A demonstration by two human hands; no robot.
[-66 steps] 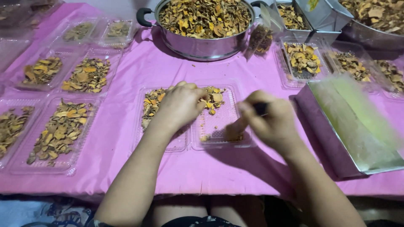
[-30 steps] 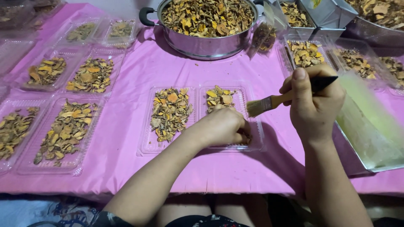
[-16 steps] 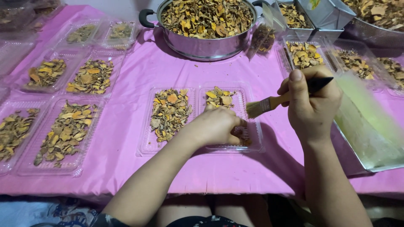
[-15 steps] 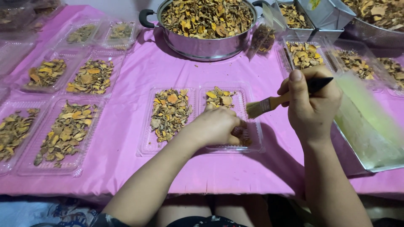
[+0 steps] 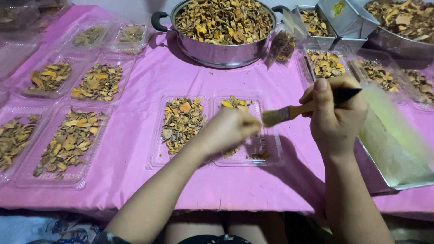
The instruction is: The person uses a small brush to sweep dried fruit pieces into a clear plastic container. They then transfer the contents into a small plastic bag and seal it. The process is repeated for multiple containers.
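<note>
Pink plastic sheeting covers the table (image 5: 135, 90), and at its middle sits the clear two-compartment plastic tray (image 5: 217, 131), our landmark. The tray's left compartment is full of dried yellow-brown root slices (image 5: 181, 119); its right compartment holds only a small heap at the far end and a few scraps near the front edge. The left hand (image 5: 228, 129) hovers low over that right compartment, fingers curled together, blurred, and whether it pinches any slices I cannot tell. Just right of the tray and raised above it, the right hand (image 5: 337, 115) is clamped around a small wooden-handled paintbrush (image 5: 300, 108), whose long axis runs almost level, bristles pointing left toward the left hand, dark handle end pointing right. So the left hand is the nearer one to the tray. Beyond the tray stands a big steel pot (image 5: 217, 49) heaped with slices; left of the tray lie more filled trays (image 5: 68, 140); right of the tray, a metal pan (image 5: 393, 149).
</note>
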